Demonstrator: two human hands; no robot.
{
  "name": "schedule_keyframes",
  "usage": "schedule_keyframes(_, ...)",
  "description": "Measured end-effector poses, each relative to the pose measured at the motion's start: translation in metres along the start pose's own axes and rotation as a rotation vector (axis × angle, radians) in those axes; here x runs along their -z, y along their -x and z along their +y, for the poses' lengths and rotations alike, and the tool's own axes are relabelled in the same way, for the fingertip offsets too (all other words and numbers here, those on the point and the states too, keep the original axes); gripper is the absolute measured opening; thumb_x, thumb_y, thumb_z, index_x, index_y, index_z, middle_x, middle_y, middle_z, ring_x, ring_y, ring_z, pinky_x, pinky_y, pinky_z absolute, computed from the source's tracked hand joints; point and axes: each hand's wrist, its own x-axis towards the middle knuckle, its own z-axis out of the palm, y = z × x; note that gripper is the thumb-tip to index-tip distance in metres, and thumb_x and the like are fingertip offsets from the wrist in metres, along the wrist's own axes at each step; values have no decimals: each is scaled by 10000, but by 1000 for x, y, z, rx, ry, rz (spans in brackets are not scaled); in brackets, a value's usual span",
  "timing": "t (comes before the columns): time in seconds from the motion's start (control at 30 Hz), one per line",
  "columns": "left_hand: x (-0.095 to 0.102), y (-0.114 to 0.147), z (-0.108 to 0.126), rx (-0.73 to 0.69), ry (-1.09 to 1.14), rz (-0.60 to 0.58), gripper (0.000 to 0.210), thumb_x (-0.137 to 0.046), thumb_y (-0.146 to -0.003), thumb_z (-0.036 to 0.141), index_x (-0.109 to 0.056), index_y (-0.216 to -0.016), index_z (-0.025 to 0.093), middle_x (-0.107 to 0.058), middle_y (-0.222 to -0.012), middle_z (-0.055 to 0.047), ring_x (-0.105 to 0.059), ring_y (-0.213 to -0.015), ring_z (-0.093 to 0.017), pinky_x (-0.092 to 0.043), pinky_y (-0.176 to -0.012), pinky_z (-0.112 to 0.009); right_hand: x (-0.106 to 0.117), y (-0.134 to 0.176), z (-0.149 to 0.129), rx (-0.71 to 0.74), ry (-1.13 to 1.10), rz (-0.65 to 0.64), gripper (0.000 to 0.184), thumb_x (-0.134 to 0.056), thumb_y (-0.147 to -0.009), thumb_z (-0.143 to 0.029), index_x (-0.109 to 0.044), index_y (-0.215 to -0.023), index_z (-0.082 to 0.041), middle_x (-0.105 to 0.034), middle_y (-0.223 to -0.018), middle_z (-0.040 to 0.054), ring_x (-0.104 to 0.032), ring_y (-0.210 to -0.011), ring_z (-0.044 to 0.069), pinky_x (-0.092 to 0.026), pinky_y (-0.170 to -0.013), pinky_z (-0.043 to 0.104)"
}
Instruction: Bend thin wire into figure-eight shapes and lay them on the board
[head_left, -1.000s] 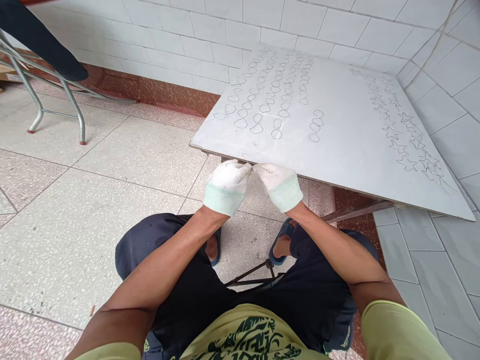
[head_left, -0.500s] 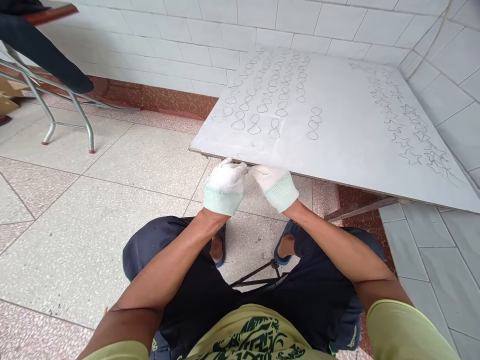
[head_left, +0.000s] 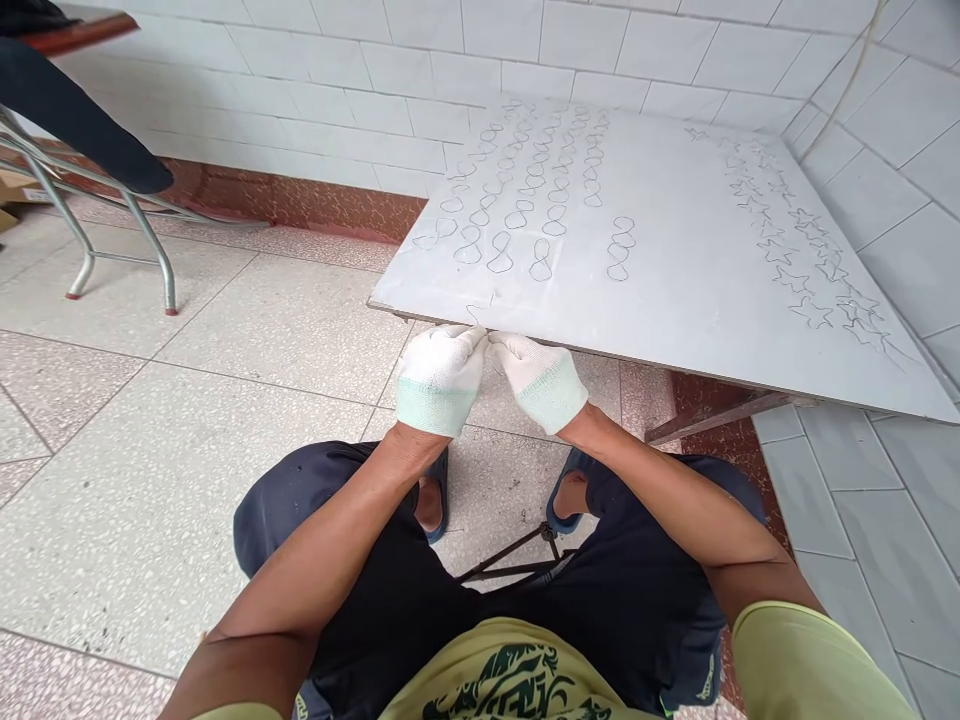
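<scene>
My left hand (head_left: 441, 368) and my right hand (head_left: 534, 372), both in white knit gloves with pale green cuffs, meet fingertip to fingertip at the near edge of a white board (head_left: 675, 290). Between them they pinch a thin wire (head_left: 472, 313), whose bent end sticks up above the fingers; the rest of it is hidden. On the board's left half lie rows of wire loops shaped like figure eights (head_left: 541, 258). One short column of such loops (head_left: 621, 248) lies apart, nearer the middle. Star-shaped wires (head_left: 810, 312) lie along the right side.
Tiled walls (head_left: 420, 70) border the board at the back and right. A wooden support (head_left: 720, 415) runs beneath it. At the left stands a metal-legged stool (head_left: 161, 250) near a person's dark trouser leg (head_left: 82, 120). A dark metal frame (head_left: 517, 560) is between my feet.
Both hands stay close together at the board's edge, and their fingertips have shifted slightly. More of the wire now shows above the fingers. The whole view has moved a little.
</scene>
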Motion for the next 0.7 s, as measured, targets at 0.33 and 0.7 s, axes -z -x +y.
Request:
schedule_keyframes(0.33,4,2,3,47,-72,78,423,-524,-1149,301,-925,-1037,228,-898,-1020,-125,-836,-964,-346,-571,-830,-463,-4,6,4,57,98,-16,428,-515,-1164,-228,-806,-1478,-241,-859,-1416,54,-838,-1297,263,-623,-1199,364)
schedule_keyframes(0.7,-4,4,-1,62,-133,154,427,-533,-1160,344,-905,-976,244,-886,-944,-97,-814,-892,-310,-532,-786,-442,0,4,7,106,116,-67,526,-513,-1133,-171,-727,-1612,-216,-864,-1401,50,-854,-1249,242,-638,-1155,315)
